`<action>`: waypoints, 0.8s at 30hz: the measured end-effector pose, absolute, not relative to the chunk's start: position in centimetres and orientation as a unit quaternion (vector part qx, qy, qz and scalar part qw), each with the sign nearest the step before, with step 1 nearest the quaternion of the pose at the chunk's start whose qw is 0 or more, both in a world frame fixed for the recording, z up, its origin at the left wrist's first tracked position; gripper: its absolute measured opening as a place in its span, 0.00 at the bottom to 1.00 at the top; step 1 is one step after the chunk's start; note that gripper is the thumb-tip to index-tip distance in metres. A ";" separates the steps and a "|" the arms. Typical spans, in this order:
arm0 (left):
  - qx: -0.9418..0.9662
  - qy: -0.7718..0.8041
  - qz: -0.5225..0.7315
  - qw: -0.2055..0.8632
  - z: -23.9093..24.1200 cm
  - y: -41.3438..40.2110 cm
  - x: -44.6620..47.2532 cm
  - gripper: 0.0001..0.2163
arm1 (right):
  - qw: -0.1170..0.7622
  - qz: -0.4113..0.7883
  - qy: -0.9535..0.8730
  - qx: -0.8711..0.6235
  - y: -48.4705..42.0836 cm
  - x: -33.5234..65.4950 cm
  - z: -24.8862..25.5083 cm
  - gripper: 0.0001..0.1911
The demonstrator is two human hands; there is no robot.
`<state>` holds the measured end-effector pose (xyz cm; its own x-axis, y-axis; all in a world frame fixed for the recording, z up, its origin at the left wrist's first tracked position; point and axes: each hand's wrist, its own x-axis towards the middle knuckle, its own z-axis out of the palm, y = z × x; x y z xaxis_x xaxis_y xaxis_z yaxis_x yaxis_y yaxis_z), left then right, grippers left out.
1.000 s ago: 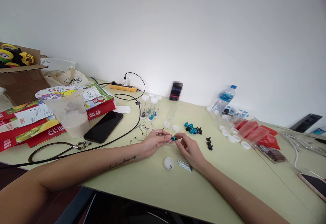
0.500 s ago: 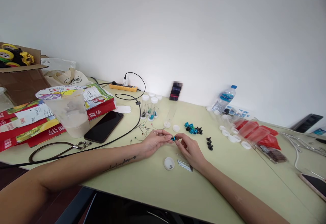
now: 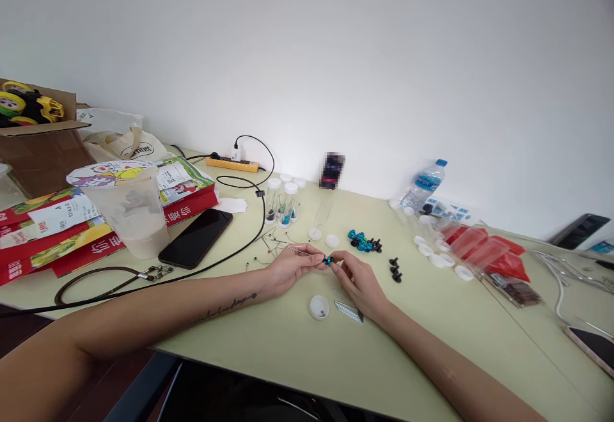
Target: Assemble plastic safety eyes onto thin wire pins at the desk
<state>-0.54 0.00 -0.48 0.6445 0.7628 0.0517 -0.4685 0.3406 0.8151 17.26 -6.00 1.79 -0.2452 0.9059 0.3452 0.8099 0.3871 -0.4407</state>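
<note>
Around the pinched blue bead point(image 3: 327, 260), white cap point(image 3: 318, 307), bead pile point(image 3: 361, 242), black phone point(image 3: 196, 238)

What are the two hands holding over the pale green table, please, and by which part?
A small shiny blue bead, pinched between the fingertips of the left hand and right hand, one on each side; finer detail is too small.

Plain white wall point(image 3: 384, 57), pale-green table point(image 3: 288, 345)

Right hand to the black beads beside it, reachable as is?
Likely yes: black beads lie just right of the right hand, bare table between, though its fingers pinch a blue bead.
</note>
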 end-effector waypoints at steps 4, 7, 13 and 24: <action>0.422 0.170 0.388 0.801 -0.4 -0.1 -0.5 0.09 | 0.282 0.092 -0.781 -0.551 -6.0 17.2 1.9 0.13; 0.421 0.172 0.385 0.803 -0.3 -0.1 -0.5 0.09 | 0.279 0.088 -0.783 -0.549 -6.0 17.2 1.9 0.13; 0.418 0.181 0.384 0.803 -0.4 -0.1 -0.6 0.10 | 0.285 0.097 -0.782 -0.545 -6.0 17.4 1.9 0.16; 0.415 0.178 0.388 0.803 -0.5 0.0 -0.5 0.10 | 0.313 0.090 -0.793 -0.515 -6.0 17.8 1.5 0.17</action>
